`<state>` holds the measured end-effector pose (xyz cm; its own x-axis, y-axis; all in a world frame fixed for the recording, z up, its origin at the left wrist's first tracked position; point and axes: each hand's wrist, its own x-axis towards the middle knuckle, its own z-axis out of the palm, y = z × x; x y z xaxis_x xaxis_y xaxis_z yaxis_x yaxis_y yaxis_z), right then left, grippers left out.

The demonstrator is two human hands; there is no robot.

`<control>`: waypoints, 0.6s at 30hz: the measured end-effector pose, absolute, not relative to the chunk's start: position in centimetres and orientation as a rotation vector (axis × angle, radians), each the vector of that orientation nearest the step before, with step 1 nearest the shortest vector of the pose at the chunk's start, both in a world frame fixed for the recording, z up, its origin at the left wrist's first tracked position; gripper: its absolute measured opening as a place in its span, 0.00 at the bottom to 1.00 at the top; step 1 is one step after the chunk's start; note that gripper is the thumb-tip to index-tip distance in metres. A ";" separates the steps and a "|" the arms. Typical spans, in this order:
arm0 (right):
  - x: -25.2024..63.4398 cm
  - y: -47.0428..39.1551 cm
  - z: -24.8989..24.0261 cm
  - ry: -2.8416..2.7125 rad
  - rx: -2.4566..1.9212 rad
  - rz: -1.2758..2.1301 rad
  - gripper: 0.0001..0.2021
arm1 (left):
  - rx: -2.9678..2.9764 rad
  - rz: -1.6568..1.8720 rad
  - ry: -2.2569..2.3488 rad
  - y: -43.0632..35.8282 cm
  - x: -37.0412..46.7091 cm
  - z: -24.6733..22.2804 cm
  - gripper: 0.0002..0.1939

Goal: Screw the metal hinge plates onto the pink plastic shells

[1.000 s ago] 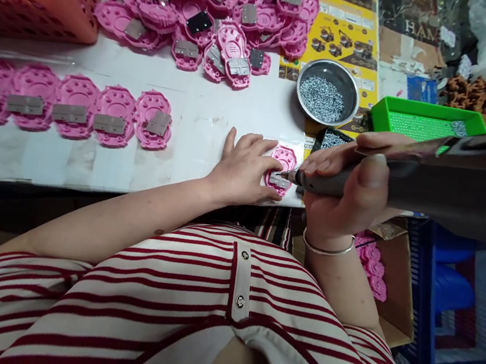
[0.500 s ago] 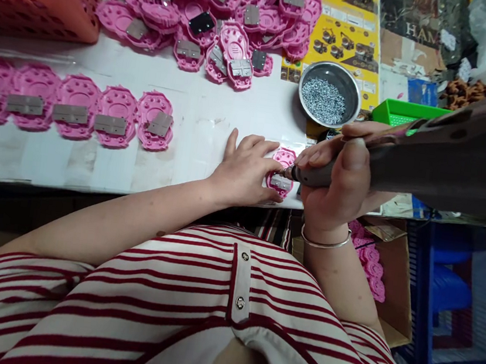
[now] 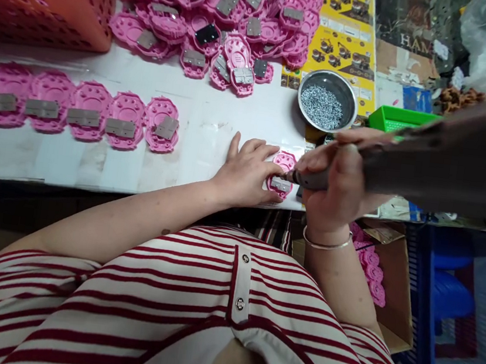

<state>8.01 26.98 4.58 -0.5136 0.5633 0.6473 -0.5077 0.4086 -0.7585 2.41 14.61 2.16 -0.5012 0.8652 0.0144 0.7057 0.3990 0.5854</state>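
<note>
A pink plastic part (image 3: 284,161) with a grey plate lies on the white tabletop near its front edge. My left hand (image 3: 247,168) grips its left side between thumb and fingers, the other fingers spread on the table. My right hand (image 3: 336,176) is wrapped round the grey body of an electric screwdriver (image 3: 440,162), held almost level. Its tip meets the pink part just above or at the plate; the exact contact point is too small to tell. Above my right hand stands a steel bowl (image 3: 350,95) of small silvery screws (image 3: 322,106).
A row of pink parts with grey plates (image 3: 126,120) lies to the left. Behind it are a heap of similar parts (image 3: 247,5) and an orange basket (image 3: 86,15). A green tray (image 3: 399,115) sits right; a cardboard box (image 3: 396,283) and blue crate (image 3: 420,322) stand below.
The view has shifted slightly, so the row and heap appear further right and lower. Both hands stay at the pink part, and the screwdriver's rear has moved a little.
</note>
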 end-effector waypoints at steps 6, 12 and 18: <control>11.4 28.4 8.0 -1.464 0.095 1.324 0.09 | 1.427 0.752 2.464 14.2 1.8 2.5 0.21; 13.8 29.0 8.2 -1.486 -0.017 1.405 0.11 | 1.244 0.802 2.834 15.5 -6.9 5.6 0.18; 15.2 28.0 8.2 -1.472 -0.281 1.510 0.07 | 0.846 0.880 3.048 15.6 -15.8 8.9 0.46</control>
